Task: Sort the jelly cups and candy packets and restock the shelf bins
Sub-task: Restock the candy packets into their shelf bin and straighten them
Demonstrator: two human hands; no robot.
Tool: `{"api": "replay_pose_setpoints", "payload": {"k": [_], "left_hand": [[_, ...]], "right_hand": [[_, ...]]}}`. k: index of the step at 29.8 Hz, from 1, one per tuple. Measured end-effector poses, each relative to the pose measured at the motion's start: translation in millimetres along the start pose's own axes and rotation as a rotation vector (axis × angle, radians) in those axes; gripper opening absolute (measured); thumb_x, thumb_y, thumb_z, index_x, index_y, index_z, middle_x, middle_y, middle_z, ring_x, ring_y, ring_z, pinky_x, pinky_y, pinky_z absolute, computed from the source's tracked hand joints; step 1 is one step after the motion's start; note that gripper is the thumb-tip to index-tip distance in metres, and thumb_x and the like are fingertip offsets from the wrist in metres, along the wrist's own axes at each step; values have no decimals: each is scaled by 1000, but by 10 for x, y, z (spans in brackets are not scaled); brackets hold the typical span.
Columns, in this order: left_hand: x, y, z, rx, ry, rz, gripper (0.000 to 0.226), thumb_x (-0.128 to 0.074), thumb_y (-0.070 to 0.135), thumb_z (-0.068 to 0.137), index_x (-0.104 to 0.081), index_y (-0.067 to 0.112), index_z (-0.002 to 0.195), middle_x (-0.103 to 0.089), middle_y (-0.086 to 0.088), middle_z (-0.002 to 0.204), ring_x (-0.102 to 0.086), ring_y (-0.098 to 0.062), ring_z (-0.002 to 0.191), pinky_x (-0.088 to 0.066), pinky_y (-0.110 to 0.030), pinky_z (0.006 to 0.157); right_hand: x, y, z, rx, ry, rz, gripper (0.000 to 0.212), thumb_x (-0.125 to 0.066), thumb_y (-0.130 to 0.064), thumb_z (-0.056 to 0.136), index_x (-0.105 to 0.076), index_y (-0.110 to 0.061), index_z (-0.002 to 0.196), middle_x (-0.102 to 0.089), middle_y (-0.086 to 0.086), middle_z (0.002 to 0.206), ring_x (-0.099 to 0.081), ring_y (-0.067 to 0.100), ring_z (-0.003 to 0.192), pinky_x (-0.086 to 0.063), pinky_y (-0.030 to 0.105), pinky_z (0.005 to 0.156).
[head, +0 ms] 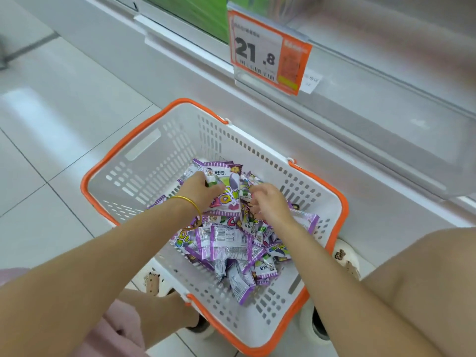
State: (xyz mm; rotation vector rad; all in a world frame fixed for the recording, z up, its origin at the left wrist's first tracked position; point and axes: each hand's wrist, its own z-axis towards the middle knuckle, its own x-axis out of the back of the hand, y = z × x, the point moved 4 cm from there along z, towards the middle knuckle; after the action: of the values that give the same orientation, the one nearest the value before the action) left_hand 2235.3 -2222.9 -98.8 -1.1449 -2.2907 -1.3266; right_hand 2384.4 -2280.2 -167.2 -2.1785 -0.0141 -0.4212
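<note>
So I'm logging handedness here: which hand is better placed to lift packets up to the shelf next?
Left. The left hand already grips a stack of purple candy packets raised above the pile, while the right hand is only reaching into the basket.

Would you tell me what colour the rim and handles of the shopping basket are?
Orange, on a white slotted shopping basket; the head view shows it clearly.

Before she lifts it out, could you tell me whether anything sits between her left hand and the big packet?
No. The left hand already grips the big packet, which lies on top of the pile in the basket, uncovered.
</note>
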Motion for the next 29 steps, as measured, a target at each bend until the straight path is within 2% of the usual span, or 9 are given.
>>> {"api": "replay_pose_setpoints", "payload": {"k": [2, 4, 7, 9, 14, 18, 22, 25, 29], "left_hand": [[56, -72, -3, 16, -11, -77, 26, -59, 28, 92, -51, 2, 96, -60, -24, 90, -61, -34, 82, -53, -48, 83], [70, -124, -13, 41, -31, -105, 35, -60, 28, 91, -50, 3, 114, -61, -28, 110, -63, -40, 99, -51, -55, 87], [63, -113, -37, 58, -68, -204, 30, -56, 24, 93, -47, 9, 118, -58, -26, 119, -63, -39, 97, -57, -52, 74], [70, -129, -25, 99, -76, -307, 26, -55, 23, 95, -46, 14, 118, -56, -20, 121, -64, -32, 91, -59, -44, 61], [285, -85, -107, 120, 38, -340, 32, -53, 24, 95, -43, 10, 122, -56, -17, 116, -63, -32, 91, -55, -57, 74], [406, -78, -224, 53, 84, -170, 33, -53, 27, 95, -44, 10, 122, -58, -20, 114, -61, -36, 98, -52, -54, 84], [274, -1, -495, 12, -122, -299, 19, -54, 23, 94, -50, 12, 109, -58, -13, 97, -60, -25, 77, -58, -46, 70], [175, 174, -756, 7, -315, -500, 22, -43, 33, 99, -53, 16, 89, -53, -9, 74, -48, -16, 55, -50, -24, 47], [127, 305, -919, -50, -580, -615, 52, -49, 60, 79, -63, 22, 112, -70, 2, 106, -64, -18, 94, -53, -38, 87]], "right_hand": [[-172, 202, -11, 69, -61, -482, 49, -55, -47, 90, -48, -14, 125, -57, 6, 114, -54, 20, 90, -49, 37, 75], [-348, 402, -43, 64, -89, -779, 58, -60, -58, 82, -44, -14, 117, -51, 4, 110, -54, 23, 95, -45, 34, 65], [-345, 369, -143, 180, 91, -905, 19, -55, -31, 91, -45, -15, 88, -51, 1, 85, -57, 24, 85, -40, 28, 57], [-206, 244, -176, 239, 182, -940, 13, -50, -17, 92, -54, -12, 81, -58, 1, 76, -61, 24, 79, -35, 24, 50], [394, -367, -431, 422, 103, -657, 18, -55, -2, 86, -70, -11, 89, -66, 2, 85, -61, 21, 79, -45, 28, 67], [782, -829, -900, 666, -31, -349, 46, -54, 21, 67, -61, -24, 65, -64, 7, 82, -62, 26, 82, -49, 32, 72], [847, -1048, -1264, 689, -274, -78, 44, -47, 30, 70, -57, -12, 64, -65, 8, 86, -62, 4, 76, -49, 16, 68], [843, -1170, -1376, 703, -371, 56, 19, -55, 11, 69, -54, -8, 64, -71, -2, 82, -64, 2, 78, -50, 16, 70], [754, -1260, -1320, 695, -377, 100, 17, -50, 10, 64, -53, -7, 64, -73, -6, 80, -65, 4, 79, -50, 16, 69]]}}
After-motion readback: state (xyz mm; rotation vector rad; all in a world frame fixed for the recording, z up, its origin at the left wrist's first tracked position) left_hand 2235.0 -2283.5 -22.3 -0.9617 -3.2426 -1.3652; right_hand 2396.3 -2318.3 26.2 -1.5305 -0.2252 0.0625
